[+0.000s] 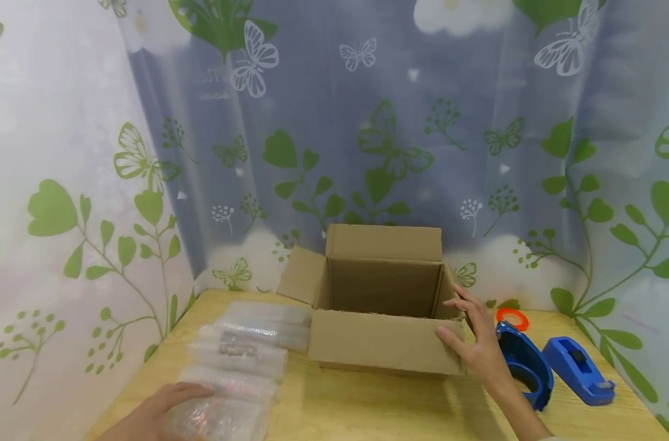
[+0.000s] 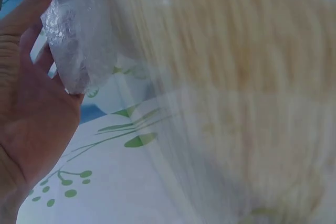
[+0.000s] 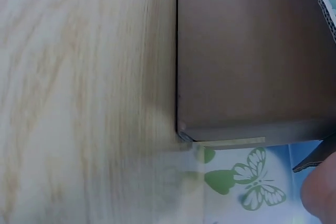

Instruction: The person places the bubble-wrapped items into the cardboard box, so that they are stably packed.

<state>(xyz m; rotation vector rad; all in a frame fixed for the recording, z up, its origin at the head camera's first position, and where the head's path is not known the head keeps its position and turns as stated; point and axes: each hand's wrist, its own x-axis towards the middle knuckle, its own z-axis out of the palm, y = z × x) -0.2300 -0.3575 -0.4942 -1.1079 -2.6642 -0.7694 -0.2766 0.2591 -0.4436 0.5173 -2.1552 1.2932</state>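
Both hands are engaged at the near half of a pale yellow wood-grain table: by the left hand, a clear bubble-wrapped packet is gripped at the near end of a row, with the thumb set on one face and the fingers passed behind the other, as is shown in the left wrist view. The right hand is laid on the right front corner of an open brown cardboard box — its fingers are relaxed and spread rather than curled, the thumb being rested on the outward-folded front flap and the fingertips placed at the right side. The box is stood upright near the middle of the table, its back flap raised and its left flap splayed outward. To its left, further clear wrapped packets are laid side by side, running from the far end of the table toward the left hand; dark contents are glimpsed through one, and pinkish tints through others. Beyond the right hand, a bright orange ring-shaped roll, a dark blue rounded object with a hollow middle and a blue plastic tape dispenser are grouped on the table. Behind everything, a grey-blue and white curtain is hung, printed with green leaves and butterflies.
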